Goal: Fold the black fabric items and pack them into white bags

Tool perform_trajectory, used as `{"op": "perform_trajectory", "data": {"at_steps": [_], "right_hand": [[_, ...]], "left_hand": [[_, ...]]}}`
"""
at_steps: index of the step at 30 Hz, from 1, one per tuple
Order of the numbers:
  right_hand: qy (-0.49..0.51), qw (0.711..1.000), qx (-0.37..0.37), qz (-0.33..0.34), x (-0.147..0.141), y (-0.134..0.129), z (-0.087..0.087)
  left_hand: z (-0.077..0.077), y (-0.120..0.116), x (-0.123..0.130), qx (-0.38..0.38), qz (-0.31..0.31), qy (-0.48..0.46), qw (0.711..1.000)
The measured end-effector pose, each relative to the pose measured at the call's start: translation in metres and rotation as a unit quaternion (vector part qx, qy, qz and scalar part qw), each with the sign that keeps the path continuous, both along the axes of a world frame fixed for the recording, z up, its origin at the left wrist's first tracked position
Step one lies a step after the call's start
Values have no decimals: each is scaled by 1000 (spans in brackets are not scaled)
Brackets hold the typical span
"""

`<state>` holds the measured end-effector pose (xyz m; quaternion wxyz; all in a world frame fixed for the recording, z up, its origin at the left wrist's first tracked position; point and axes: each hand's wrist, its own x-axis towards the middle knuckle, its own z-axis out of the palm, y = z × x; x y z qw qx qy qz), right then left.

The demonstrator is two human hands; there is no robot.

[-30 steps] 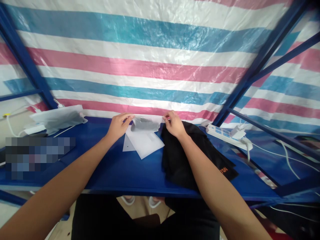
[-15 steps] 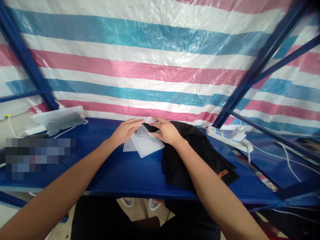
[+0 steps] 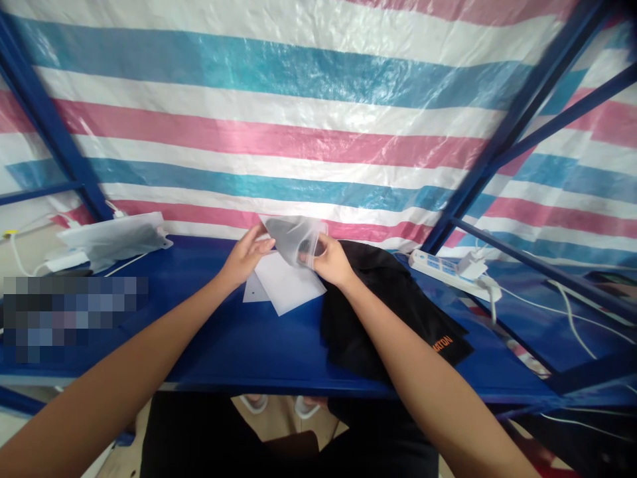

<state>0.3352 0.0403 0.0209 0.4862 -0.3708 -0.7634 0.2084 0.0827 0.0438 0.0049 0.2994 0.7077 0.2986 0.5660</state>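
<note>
A thin translucent plastic bag (image 3: 294,238) is raised off the table between my hands, bent into a curve. My right hand (image 3: 334,263) pinches its right side between thumb and fingers. At the left edge of the bag my left hand (image 3: 245,255) has its fingers behind and its thumb in front, gripping loosely. Below the bag a white sheet (image 3: 289,287) lies askew over another white piece (image 3: 253,292) with a small dark hole. Black folded cloth (image 3: 363,332) with orange lettering lies under my right forearm.
The blue table (image 3: 233,348) backs onto a striped plastic sheet (image 3: 279,146). A white power strip (image 3: 452,273) with plugs and cables lies at right. A greyish plastic pouch (image 3: 119,240) stands at left, near a blurred-out patch. Blue metal posts (image 3: 478,172) frame both sides.
The plastic bag has come up off the white sheet and spread open toward the back. My left hand has turned and shifted slightly left; my right hand keeps its pinch.
</note>
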Motion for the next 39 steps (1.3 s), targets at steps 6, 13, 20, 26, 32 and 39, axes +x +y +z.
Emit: {"op": "perform_trajectory", "data": {"at_steps": [6, 13, 20, 26, 32, 39], "right_hand": [[174, 965, -163, 108, -12, -1, -11], [334, 895, -259, 143, -31, -1, -18], [361, 864, -319, 143, -33, -2, -23], [373, 854, -330, 151, -25, 2, -14], [385, 834, -364, 153, -20, 6, -11], [397, 819, -389, 143, -20, 8, -12]], "left_hand": [[-4, 3, -1, -54, 80, 27, 995], [-12, 12, 7, -74, 128, -83, 986], [-19, 9, 9, -72, 135, 17, 988], [-5, 18, -13, -65, 137, 27, 988], [7, 23, -27, -73, 133, 27, 988], [12, 28, -38, -58, 151, 53, 985]]}}
